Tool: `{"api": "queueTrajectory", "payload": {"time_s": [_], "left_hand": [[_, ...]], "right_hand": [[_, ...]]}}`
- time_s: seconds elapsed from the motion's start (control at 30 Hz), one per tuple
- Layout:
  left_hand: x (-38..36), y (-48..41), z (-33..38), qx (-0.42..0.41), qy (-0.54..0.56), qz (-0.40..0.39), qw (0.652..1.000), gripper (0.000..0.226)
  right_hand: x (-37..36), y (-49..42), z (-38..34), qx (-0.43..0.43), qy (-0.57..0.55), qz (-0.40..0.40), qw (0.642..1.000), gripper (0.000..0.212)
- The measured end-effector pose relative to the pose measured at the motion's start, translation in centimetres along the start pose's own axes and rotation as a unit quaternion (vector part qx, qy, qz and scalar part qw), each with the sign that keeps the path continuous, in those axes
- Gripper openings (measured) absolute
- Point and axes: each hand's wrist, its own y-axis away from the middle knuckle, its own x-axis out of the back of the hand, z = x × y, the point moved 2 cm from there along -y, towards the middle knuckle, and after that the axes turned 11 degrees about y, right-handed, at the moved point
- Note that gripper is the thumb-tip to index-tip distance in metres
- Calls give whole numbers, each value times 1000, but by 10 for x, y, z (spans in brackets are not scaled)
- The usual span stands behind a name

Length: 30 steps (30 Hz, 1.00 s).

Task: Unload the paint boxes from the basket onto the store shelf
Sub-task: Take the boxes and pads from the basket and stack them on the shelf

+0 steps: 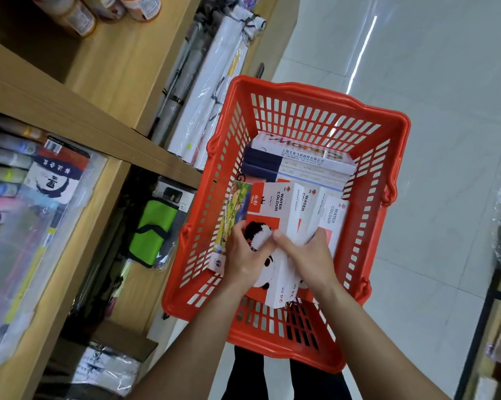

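Wooden store shelf [119,134] runs down the left side, stocked with wrapped art supplies. Red plastic basket [373,226] sits on the pale floor just beside it. Far end of the basket: a stack of flat white-and-navy boxes [301,163]. Near end: upright watercolour paint boxes [278,209], red and white with a panda print — all inside the basket. Left hand [243,255] is closed around the leftmost boxes, fingers curled over the panda face. Right hand [310,255] pinches the box tops, thumb pressed against the group.
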Motion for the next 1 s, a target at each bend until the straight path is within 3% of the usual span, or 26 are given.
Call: {"api": "queueTrajectory", "payload": {"time_s": [0.07, 0.13, 0.33, 0.5, 0.67, 0.87, 1.0], "left_hand": [[1, 1, 0, 0, 17, -22, 1000, 58], [3, 4, 2, -6, 61, -45, 997, 29], [24, 10, 28, -54, 161, -70, 983, 24], [13, 7, 36, -41, 73, -93, 992, 12], [-35, 5, 27, 0, -48, -149, 988, 55], [-66, 6, 13, -33, -190, -98, 976, 93], [-65, 4, 10, -29, -103, -104, 989, 79]], "right_hand": [[-2, -2, -6, -12, 15, 10, 1000, 96], [-1, -1, -9, -19, -2, 16, 1000, 85], [35, 35, -21, 19, -83, 16, 996, 63], [109, 75, -34, 61, -127, 85, 986, 71], [166, 84, -16, 68, -157, 134, 976, 70], [164, 72, 34, 57, -228, 97, 967, 52], [154, 66, 49, 64, -265, 61, 960, 56]]}}
